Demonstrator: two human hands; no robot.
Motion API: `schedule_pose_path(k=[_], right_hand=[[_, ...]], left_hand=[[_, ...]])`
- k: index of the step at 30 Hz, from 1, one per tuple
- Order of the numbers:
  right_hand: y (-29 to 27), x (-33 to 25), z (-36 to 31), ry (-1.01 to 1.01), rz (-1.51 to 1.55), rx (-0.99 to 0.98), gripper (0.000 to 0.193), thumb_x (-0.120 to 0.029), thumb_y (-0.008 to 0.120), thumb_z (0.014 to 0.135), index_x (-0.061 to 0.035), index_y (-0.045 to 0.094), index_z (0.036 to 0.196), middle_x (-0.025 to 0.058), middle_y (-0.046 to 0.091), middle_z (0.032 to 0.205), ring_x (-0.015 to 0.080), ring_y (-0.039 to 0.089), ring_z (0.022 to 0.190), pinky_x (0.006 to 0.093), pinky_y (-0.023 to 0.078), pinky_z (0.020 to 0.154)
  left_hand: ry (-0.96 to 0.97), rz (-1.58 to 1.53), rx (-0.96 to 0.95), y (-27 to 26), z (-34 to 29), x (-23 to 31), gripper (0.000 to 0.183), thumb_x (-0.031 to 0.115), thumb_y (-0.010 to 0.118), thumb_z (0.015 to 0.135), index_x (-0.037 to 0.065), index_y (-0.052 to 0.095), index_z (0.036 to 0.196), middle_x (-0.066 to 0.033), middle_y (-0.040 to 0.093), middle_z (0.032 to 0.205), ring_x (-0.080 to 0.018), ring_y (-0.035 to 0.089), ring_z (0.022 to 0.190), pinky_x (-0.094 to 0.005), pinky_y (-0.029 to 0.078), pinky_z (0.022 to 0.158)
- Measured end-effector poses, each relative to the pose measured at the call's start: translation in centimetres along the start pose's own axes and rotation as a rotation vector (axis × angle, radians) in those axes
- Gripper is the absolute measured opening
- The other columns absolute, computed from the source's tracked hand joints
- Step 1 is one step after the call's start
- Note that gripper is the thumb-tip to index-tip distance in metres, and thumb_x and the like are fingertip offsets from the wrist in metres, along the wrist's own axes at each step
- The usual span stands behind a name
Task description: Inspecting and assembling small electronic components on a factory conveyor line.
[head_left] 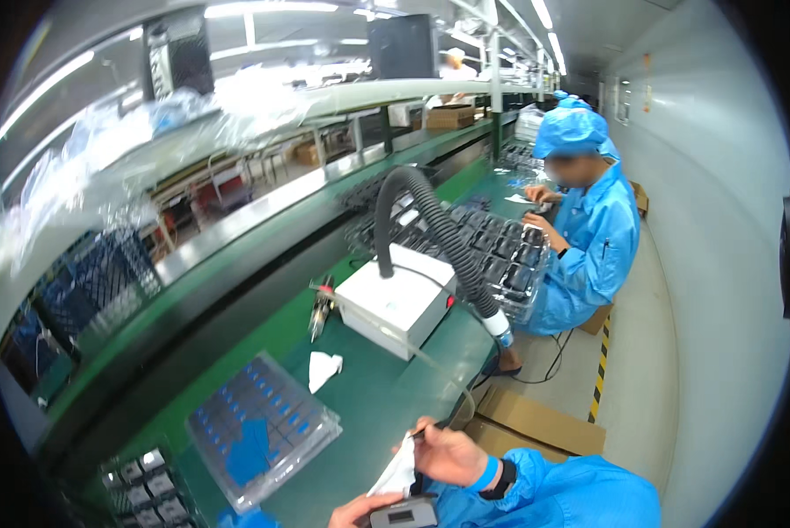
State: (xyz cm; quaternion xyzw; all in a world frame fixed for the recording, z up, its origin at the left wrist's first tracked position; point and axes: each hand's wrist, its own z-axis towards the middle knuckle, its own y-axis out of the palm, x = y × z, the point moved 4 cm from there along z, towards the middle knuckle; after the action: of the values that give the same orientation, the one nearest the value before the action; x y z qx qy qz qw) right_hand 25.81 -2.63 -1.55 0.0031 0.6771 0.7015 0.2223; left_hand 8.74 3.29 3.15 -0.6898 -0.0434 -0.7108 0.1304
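At the bottom of the head view, my left hand (360,509) is closed around the edge of a small dark grey device (402,514) with a little rectangular window. Only part of that hand shows; the frame's lower edge cuts off the rest. Just above the device, my right hand (452,455) pinches a white wiping cloth (396,471) that hangs down toward the left hand. A small dark bit shows at the right fingertips, too small to name. A blue band and a black band circle my right wrist.
On the green bench, a clear tray (320,433) holds blue pieces, left of my hands. Beyond stand a white box (395,299) with a ribbed black hose (448,229), and a crumpled white cloth (324,370). Cardboard boxes (536,422) sit right. A co-worker (588,220) sits farther along.
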Motion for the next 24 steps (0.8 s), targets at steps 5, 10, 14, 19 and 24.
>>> schedule_pose_path(k=[5,10,14,19,24], right_hand=[[4.8,-1.1,-1.5,-0.827,-1.49,-0.326,0.01,-0.011,0.065,0.084,-0.0058,0.066,0.093,0.0098,0.065,0.099,0.0211,0.06,0.091,0.0417,0.037,0.095],[6.2,-0.7,-1.2,-0.214,-1.233,-0.905,0.01,-0.01,0.062,0.087,-0.0003,0.064,0.09,0.0108,0.062,0.091,0.0261,0.056,0.084,0.0412,0.039,0.084],[4.7,-0.6,-1.2,-0.127,-0.245,-0.631,0.002,-0.008,0.064,0.087,-0.0091,0.065,0.088,0.0101,0.061,0.086,0.0258,0.055,0.086,0.0422,0.037,0.085],[3.2,1.7,-0.5,-0.526,-0.642,-0.317,0.019,-0.01,0.063,0.088,-0.0091,0.06,0.106,0.0129,0.058,0.114,0.0262,0.052,0.112,0.0466,0.031,0.103],[2.9,4.9,-1.5,-0.494,-1.203,-0.281,0.054,-0.039,0.065,0.087,-0.015,0.045,0.131,0.0109,0.064,0.109,0.0308,0.063,0.092,0.0429,0.051,0.085]], left_hand=[[-0.064,-0.094,-0.011,1.6,-0.2,3.4,0.055,0.003,0.082,0.064,-0.005,0.058,0.114,-0.0123,0.063,0.111,-0.0181,0.058,0.104,-0.0316,0.045,0.092],[-0.018,-0.336,0.235,-3.3,-2.5,4.7,0.056,0.025,0.081,0.068,-0.006,0.06,0.11,-0.0203,0.061,0.113,-0.0272,0.059,0.103,-0.0369,0.046,0.091],[0.11,-0.667,0.231,-3.7,-3.6,2.1,0.062,0.031,0.083,0.066,-0.007,0.058,0.109,-0.0206,0.062,0.109,-0.0295,0.063,0.097,-0.0372,0.048,0.088],[-0.041,-0.565,0.031,1.3,-1.9,1.6,0.07,0.026,0.087,0.062,-0.008,0.056,0.114,-0.0203,0.062,0.113,-0.0271,0.06,0.104,-0.0385,0.047,0.092],[-0.139,-0.497,0.049,0.8,-1.6,1.8,0.063,0.016,0.086,0.064,-0.005,0.057,0.116,-0.0151,0.063,0.111,-0.0222,0.059,0.104,-0.035,0.046,0.092]])
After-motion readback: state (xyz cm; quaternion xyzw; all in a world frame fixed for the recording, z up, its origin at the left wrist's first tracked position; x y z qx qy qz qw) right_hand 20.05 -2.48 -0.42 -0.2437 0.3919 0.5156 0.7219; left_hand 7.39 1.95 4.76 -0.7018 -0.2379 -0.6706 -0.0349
